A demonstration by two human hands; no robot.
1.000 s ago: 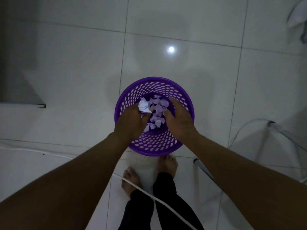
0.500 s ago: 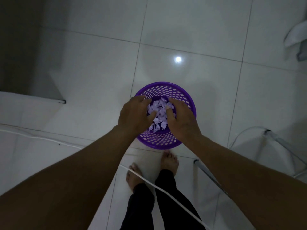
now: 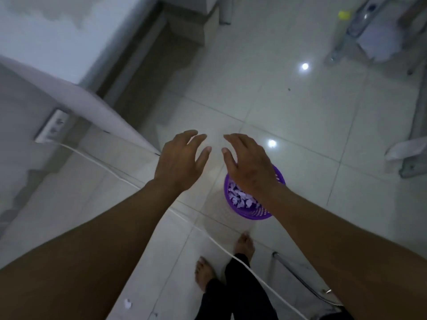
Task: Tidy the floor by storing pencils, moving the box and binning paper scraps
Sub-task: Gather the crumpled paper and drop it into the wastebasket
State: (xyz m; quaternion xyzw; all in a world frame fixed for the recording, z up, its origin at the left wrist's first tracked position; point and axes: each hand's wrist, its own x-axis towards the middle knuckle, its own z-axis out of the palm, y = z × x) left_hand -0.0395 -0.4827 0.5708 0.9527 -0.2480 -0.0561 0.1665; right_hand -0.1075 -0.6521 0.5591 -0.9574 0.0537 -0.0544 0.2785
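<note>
A purple plastic mesh bin (image 3: 251,213) stands on the white tiled floor just ahead of my bare feet. Crumpled pale paper scraps (image 3: 240,198) fill it. My right hand (image 3: 249,165) hovers above the bin with fingers spread and relaxed, holding nothing, and hides part of the rim. My left hand (image 3: 180,158) is raised beside it, to the left of the bin, also spread and holding nothing. One small white scrap (image 3: 127,303) lies on the floor at the bottom left. No pencils or box are in view.
A white cable (image 3: 111,172) runs from a wall socket (image 3: 54,127) across the floor past my feet. A white wall corner juts in at left. Metal furniture legs (image 3: 298,277) stand at right, with a bottle (image 3: 340,31) and white cloth (image 3: 406,150) farther back.
Both hands have come up out of the bin and spread apart, the paper left inside. The view has risen and tilted toward the room, so the bin looks smaller.
</note>
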